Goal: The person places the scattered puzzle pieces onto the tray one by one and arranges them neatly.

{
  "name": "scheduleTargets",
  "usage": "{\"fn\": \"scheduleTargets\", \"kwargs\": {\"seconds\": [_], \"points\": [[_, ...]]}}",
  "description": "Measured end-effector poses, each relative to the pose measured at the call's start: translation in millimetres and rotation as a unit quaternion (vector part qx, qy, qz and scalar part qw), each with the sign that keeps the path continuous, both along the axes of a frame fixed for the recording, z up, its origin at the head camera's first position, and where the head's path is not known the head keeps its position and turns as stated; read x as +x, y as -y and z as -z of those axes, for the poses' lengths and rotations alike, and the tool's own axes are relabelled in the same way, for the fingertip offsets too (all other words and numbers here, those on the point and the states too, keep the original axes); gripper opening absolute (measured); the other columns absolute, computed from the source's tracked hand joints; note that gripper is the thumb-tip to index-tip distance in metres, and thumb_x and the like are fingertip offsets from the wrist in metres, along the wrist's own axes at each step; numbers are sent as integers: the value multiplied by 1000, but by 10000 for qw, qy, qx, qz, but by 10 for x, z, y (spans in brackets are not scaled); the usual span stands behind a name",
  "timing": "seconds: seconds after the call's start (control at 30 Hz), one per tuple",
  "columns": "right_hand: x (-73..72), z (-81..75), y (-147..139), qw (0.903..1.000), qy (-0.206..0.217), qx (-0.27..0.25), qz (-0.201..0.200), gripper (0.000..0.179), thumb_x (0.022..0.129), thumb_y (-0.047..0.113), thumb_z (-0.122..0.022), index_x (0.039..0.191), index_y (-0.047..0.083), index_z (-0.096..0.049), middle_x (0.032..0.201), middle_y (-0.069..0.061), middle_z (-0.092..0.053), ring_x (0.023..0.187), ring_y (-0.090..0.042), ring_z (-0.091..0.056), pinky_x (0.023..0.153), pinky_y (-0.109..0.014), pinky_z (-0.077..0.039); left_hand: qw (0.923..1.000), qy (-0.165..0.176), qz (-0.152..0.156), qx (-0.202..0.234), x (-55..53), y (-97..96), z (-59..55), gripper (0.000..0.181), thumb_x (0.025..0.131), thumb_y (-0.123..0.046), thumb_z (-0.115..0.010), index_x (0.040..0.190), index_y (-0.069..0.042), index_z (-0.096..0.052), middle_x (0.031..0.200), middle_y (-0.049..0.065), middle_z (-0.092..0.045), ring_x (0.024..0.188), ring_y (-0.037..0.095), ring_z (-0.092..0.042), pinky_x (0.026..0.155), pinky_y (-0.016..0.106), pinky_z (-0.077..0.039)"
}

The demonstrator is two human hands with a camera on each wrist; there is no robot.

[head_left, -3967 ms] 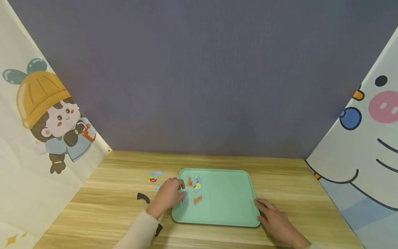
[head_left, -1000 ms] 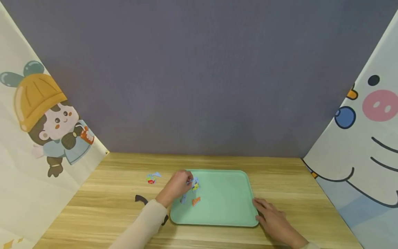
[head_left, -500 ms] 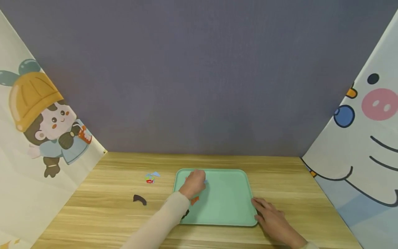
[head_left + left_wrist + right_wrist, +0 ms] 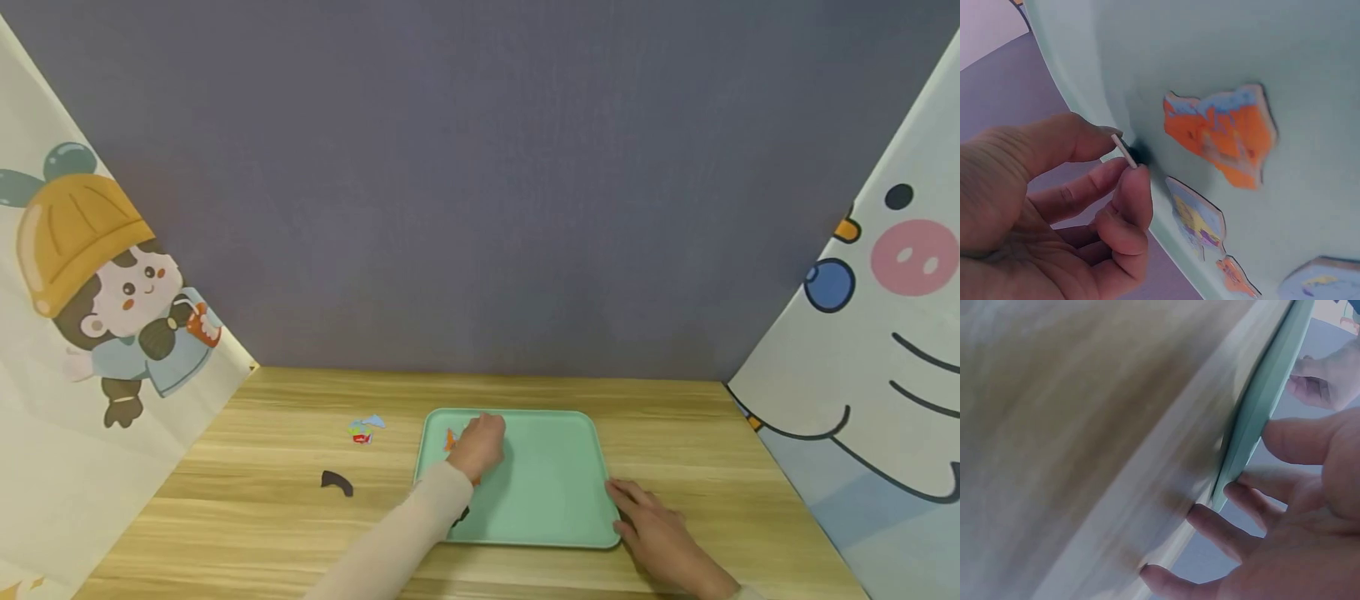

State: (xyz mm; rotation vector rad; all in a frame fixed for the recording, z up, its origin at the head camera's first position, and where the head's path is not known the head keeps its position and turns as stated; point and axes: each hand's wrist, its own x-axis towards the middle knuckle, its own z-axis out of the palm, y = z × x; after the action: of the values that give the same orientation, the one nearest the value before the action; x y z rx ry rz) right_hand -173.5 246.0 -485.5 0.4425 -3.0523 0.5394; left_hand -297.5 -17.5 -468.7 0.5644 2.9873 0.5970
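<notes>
In the head view my left hand (image 4: 480, 446) is over the left half of a mint-green tray (image 4: 547, 500). The left wrist view shows my thumb and fingers pinching a thin flat puzzle piece (image 4: 1124, 151), seen edge-on, close over the tray. An orange-and-blue puzzle piece (image 4: 1229, 131) lies on the tray beside the fingertips. Nearby are a yellow-and-blue piece (image 4: 1196, 215), a small orange piece (image 4: 1236, 276) and a pale blue piece (image 4: 1322, 281). My right hand (image 4: 656, 529) rests at the tray's right edge, fingers spread, its fingertips at the rim (image 4: 1254, 419) and table.
On the wooden table (image 4: 247, 500), left of the tray, lies a small group of coloured pieces (image 4: 362, 433) with a light blue piece (image 4: 372, 421). Nearer me is a dark curved piece (image 4: 337, 482). A grey panel (image 4: 480, 208) stands behind the table.
My left hand has moved from the tray's left edge, over the pieces at its upper left, to further right, and now pinches a piece. My right hand stays at the right edge.
</notes>
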Motion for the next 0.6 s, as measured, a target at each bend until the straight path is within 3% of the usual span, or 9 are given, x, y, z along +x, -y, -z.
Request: {"fn": "scheduleTargets", "kwargs": {"seconds": [0.27, 0.4, 0.6], "points": [[-17, 1, 3, 9999, 66, 73, -30, 50, 87, 17, -67, 134, 4, -52, 134, -8, -48, 119, -34, -47, 73, -71, -38, 9997, -75, -56, -219, -5, -26, -1, 26, 83, 11, -56, 66, -9, -53, 59, 0, -45, 53, 13, -32, 45, 25, -34], [-24, 12, 13, 9999, 101, 68, -37, 51, 87, 17, -66, 134, 4, -52, 134, -8, -48, 120, -34, -47, 73, -71, -38, 10000, 28, -24, -85, 1, 24, -13, 27, 82, 9, -56, 62, -9, -50, 56, 0, -40, 50, 13, -31, 42, 24, -31], [-27, 17, 6, 9999, 131, 75, -34, 50, 88, 16, -66, 134, 3, -51, 135, -9, -47, 121, -35, -46, 74, -74, -36, 9998, -165, 37, -146, 10, 119, -74, 30, 77, 4, -59, 56, -12, -44, 54, -2, -37, 53, 12, -32, 43, 24, -31]]}}
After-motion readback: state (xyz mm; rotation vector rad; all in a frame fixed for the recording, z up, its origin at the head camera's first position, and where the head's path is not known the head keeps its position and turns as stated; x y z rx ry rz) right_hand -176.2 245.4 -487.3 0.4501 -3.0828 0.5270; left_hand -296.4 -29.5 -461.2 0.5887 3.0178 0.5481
